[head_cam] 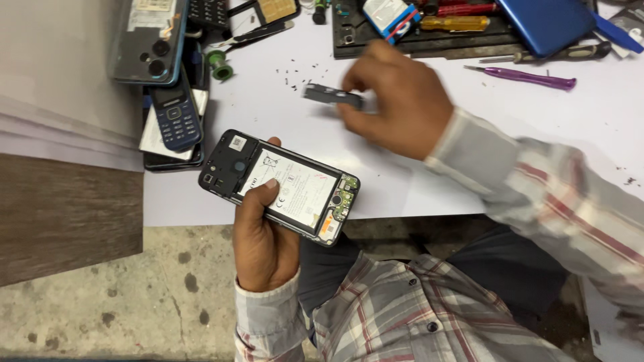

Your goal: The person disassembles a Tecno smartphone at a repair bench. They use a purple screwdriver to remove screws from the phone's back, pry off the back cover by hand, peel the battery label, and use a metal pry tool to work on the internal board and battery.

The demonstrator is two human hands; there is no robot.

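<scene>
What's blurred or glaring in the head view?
Head view: the right hand and the small dark part it holds are motion-blurred; the left hand and the opened phone are sharp. Lighting is even and soft on the white table, with mild sheen on the phone's battery and no harsh glare.

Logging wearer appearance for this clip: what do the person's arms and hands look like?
Both hands are bare: left hand, right hand. Each arm wears a long, light grey plaid shirt sleeve with red and white stripes, cuffed at the wrist. No gloves, rings or watch show.
</scene>
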